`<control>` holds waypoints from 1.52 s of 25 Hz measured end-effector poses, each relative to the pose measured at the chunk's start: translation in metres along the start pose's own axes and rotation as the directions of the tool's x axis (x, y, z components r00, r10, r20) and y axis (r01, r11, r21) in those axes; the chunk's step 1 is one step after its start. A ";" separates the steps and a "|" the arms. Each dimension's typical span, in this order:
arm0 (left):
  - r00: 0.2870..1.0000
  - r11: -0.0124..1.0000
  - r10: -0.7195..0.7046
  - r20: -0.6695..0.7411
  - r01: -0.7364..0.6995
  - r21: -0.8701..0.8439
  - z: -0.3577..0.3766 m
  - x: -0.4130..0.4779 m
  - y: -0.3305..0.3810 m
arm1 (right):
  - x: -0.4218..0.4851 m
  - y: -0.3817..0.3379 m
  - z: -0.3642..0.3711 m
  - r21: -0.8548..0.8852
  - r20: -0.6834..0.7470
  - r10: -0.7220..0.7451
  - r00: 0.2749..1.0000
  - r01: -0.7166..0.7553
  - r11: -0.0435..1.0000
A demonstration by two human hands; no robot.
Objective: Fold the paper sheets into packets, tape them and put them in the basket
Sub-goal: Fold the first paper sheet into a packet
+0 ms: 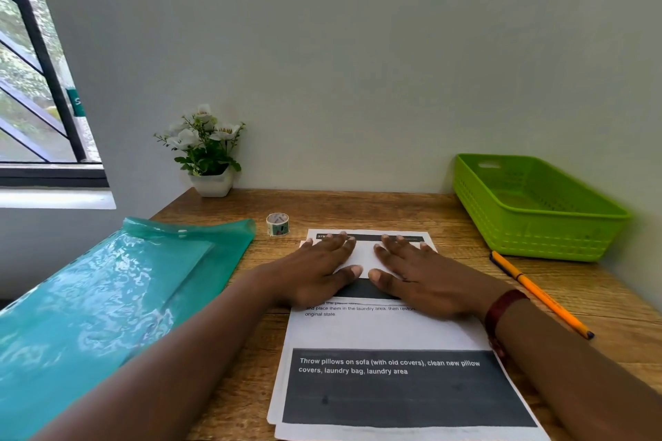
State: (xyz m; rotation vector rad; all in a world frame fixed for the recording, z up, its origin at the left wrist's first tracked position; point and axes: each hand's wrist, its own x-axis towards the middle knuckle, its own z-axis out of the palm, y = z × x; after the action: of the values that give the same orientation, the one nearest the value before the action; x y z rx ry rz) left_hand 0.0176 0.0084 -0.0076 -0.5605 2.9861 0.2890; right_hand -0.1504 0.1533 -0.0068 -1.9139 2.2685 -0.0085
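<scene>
I see the paper sheets (pixel 390 329) stacked on the wooden table (pixel 358 208) right in front of me, printed side up; across the far part of the top sheet lies a blank white flap (pixel 365 256); my left hand (pixel 318 272) and right hand (pixel 419 279) press flat on it side by side, each grip fully spread, fingers straight, closed round nothing; a dark red band (pixel 503 306) sits on the right wrist; a tape roll (pixel 277 224) stands just beyond the sheets' far left corner; an orange pencil (pixel 537 292) lies to the right; the green basket (pixel 537 240) sits at the far right against the wall; a teal plastic folder (pixel 107 297) overhangs the table's left side; a potted white-flowered plant (pixel 207 154) stands in the back corner.
</scene>
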 end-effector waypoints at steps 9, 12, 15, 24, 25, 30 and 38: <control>0.991 0.986 -0.136 0.014 0.134 0.098 0.006 0.004 0.002 | 0.009 -0.004 0.011 -0.028 0.018 0.022 1.000 -0.022 0.999; 0.990 0.990 -0.135 0.032 0.134 0.043 0.001 0.002 -0.003 | 0.005 0.006 0.009 -0.035 0.028 0.069 0.997 -0.068 0.997; 0.995 0.993 -0.095 -0.028 0.093 -0.066 -0.008 -0.003 -0.013 | 0.002 0.014 0.006 -0.021 0.026 0.042 0.999 -0.041 0.999; 0.954 0.982 -0.135 -0.266 0.094 -0.163 -0.015 -0.004 -0.019 | 0.004 0.023 0.003 0.171 -0.213 -0.014 0.977 0.052 0.984; 0.953 0.982 -0.137 -0.269 0.095 -0.162 -0.015 -0.005 -0.019 | 0.005 0.024 0.004 0.175 -0.214 -0.014 0.977 0.052 0.983; 0.934 0.984 -0.128 -0.335 0.077 -0.159 -0.015 -0.005 -0.018 | 0.007 0.026 0.006 0.175 -0.217 0.007 0.976 0.032 0.984; 0.879 0.979 -0.086 -0.470 -0.014 -0.205 -0.015 -0.006 -0.019 | 0.008 0.029 0.003 0.171 -0.412 0.005 0.911 0.072 0.983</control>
State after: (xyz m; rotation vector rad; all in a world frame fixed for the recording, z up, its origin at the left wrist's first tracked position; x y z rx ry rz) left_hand 0.0296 -0.0095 0.0046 -0.8149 3.4379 0.5297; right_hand -0.1792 0.1507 -0.0142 -2.0001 2.3753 -0.6639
